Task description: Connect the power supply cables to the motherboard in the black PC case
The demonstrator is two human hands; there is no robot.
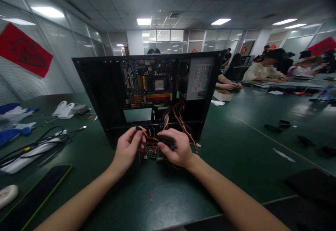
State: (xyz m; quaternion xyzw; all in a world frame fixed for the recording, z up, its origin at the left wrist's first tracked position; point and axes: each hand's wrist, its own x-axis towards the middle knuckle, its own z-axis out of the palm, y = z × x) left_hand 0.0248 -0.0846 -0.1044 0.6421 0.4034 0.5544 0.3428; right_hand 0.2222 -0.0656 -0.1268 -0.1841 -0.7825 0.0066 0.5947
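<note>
A black computer case (96, 94) stands on its edge in front of me, its open side facing me. Inside are the motherboard (159, 75) and, at upper right, the silver power supply (201, 77). Coloured power cables (181, 117) hang from it to the table, several with loose plugs. My left hand (129, 145) pinches a small black cable connector (139, 128) with yellow and red wires. My right hand (180, 147) is closed around a dark black object (166, 140) beside the same wires; its kind is not clear. Both hands are at the case's lower edge.
On the green table (236, 175) at left lie a phone (36, 192), a white power strip (28, 157) with black cable, and blue-and-white bags (15, 126). Small black parts (306, 140) lie at right. Beyond the case, another person's hands (232, 85) are near a small box (223, 95).
</note>
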